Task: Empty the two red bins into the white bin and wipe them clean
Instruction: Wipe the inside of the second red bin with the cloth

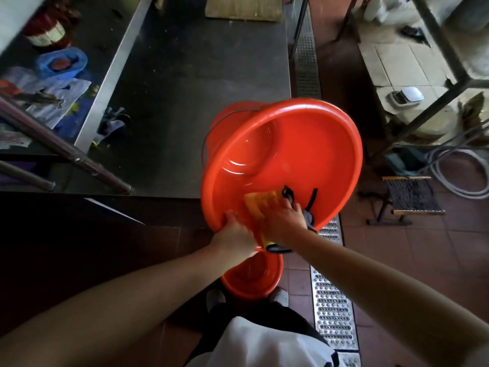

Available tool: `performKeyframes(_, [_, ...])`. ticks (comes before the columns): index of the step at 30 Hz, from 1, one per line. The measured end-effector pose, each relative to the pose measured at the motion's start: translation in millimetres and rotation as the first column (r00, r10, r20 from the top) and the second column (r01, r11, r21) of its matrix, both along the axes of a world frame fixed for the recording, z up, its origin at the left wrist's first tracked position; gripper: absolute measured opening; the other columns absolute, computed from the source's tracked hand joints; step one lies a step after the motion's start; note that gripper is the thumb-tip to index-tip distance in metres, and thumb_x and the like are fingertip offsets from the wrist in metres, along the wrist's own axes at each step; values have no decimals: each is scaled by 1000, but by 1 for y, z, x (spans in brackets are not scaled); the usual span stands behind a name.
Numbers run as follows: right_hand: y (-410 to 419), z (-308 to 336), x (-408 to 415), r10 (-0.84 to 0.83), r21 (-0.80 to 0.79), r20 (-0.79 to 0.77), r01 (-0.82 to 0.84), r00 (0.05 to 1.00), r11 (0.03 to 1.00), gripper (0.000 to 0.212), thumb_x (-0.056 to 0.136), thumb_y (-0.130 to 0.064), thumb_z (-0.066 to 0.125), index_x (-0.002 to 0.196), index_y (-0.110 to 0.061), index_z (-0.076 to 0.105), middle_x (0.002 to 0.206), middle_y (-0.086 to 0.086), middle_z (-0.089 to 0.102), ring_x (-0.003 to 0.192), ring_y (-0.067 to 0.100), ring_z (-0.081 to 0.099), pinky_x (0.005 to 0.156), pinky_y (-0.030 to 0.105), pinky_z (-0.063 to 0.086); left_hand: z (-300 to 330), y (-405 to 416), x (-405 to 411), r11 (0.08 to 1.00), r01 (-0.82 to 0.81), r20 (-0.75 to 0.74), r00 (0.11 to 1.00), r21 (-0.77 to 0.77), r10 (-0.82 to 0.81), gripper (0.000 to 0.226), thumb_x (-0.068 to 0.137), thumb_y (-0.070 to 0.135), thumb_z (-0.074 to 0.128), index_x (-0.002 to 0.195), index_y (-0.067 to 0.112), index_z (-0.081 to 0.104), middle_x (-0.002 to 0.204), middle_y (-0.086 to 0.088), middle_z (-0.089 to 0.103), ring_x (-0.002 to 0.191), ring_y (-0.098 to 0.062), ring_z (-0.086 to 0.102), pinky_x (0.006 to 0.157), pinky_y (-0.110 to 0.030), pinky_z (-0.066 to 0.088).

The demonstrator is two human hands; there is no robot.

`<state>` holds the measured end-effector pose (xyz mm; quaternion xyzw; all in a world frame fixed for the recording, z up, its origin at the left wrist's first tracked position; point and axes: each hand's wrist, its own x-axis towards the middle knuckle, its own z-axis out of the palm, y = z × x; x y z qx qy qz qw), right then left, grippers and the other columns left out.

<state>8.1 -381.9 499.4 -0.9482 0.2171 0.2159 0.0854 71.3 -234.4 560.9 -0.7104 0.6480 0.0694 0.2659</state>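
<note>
Beside steel counter (185, 75), left hand (234, 234) grips tilted red bin (304, 144); right hand (281, 221) presses cloth (260, 205) inside, wiping; next, I judge, the far wall.

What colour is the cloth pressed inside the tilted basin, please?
Yellow cloth, with grey edging; head view.

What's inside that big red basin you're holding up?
Inside the tilted red basin the right hand presses a yellow cloth against its wall; the left hand grips the rim. The rest looks empty. The wall under the cloth is hidden.
</note>
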Motion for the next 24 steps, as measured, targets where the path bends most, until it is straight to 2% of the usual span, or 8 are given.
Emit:
performKeyframes(2, [4, -7, -5, 141, 52, 18, -142, 990, 989, 65, 98, -59, 37, 157, -43, 13, 166, -7, 11, 148, 28, 16, 111, 53, 24, -2, 2, 1, 999, -17, 44, 999, 38, 16, 51, 101, 26, 36, 129, -15, 49, 127, -46, 47, 118, -62, 45, 95, -73, 33])
performKeyframes(4, [-27, -10, -5, 224, -36, 12, -223, 975, 974, 61, 100, -55, 36, 156, -45, 14, 166, -12, 13, 148, 26, 18, 111, 49, 26, -2, 5, 1, 998, -11, 91, 996, 62, 6, 51, 100, 24, 36, 129, -17, 49, 126, -46, 47, 114, -62, 49, 92, -70, 39])
performKeyframes(8, [-63, -13, 8, 55, -216, -77, -70, 996, 974, 69, 95, -44, 50, 156, -36, 20, 166, -5, 11, 151, 26, 6, 110, 48, 22, -8, -3, -5, 996, 49, 172, 983, 80, -62, 46, 99, 18, 39, 127, -17, 50, 122, -47, 50, 108, -64, 52, 88, -70, 45])
performKeyframes(11, [-30, -24, 20, 58, -84, -77, -64, 995, 994, 73, 96, -43, 50, 159, -31, 13, 167, 0, 6, 150, 30, 6, 112, 54, 21, -15, -7, -6, 994, 44, 185, 981, 97, -62, 44, 98, 16, 40, 127, -17, 51, 122, -48, 49, 108, -66, 50, 87, -72, 43])
performKeyframes(15, [-48, -31, 17, 262, -15, -35, -263, 964, 965, 63, 103, -53, 33, 159, -37, 9, 168, -5, 7, 150, 25, 15, 114, 48, 23, -14, 4, -1, 992, 8, 240, 970, 126, -38, 47, 96, 24, 47, 123, -13, 58, 119, -43, 55, 106, -61, 55, 86, -67, 48])
performKeyframes(19, [-76, -33, 37, 67, -190, -57, -77, 996, 979, 60, 100, -33, 42, 156, -32, 21, 165, -1, 18, 148, 26, 15, 109, 44, 25, -9, -6, -5, 994, 0, 262, 965, 113, -30, 44, 86, 29, 62, 109, -8, 68, 106, -38, 64, 93, -57, 63, 77, -62, 54])
performKeyframes(21, [-53, -38, 50, -7, -101, -45, 3, 999, 995, 61, 98, -32, 45, 155, -31, 23, 164, 2, 18, 147, 30, 16, 109, 47, 24, -15, -13, -9, 994, 22, 253, 966, 106, -49, 45, 92, 25, 54, 116, -12, 62, 112, -41, 59, 97, -62, 58, 79, -66, 51])
performKeyframes(24, [-33, -48, 52, 88, 47, -15, -87, 996, 995, 64, 100, -38, 43, 158, -34, 15, 165, -2, 14, 147, 29, 19, 109, 49, 26, -19, -7, -3, 993, 16, 254, 966, 118, -45, 48, 93, 26, 54, 119, -14, 59, 115, -44, 56, 100, -63, 56, 83, -66, 50])
